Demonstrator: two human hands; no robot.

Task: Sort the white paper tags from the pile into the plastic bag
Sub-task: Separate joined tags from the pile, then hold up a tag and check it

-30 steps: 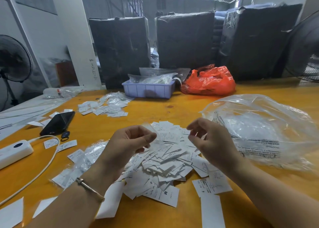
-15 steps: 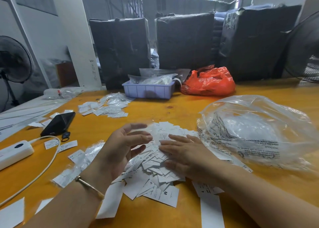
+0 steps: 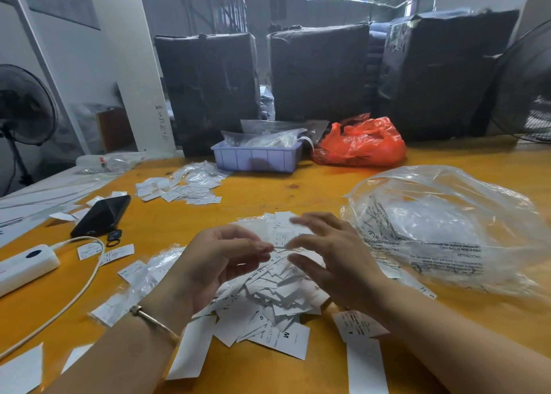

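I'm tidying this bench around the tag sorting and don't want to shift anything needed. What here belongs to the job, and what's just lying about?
Belongs to the job:
- pile of white paper tags
- clear plastic bag
- left hand and right hand, both over the pile

Just lying about:
- black phone
- white power strip
- lilac tray
- orange bag

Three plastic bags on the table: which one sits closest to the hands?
The big clear plastic bag with black printed warning text, just beyond the right hand. The orange bag and the clear bags in the lilac tray lie at the table's far edge.
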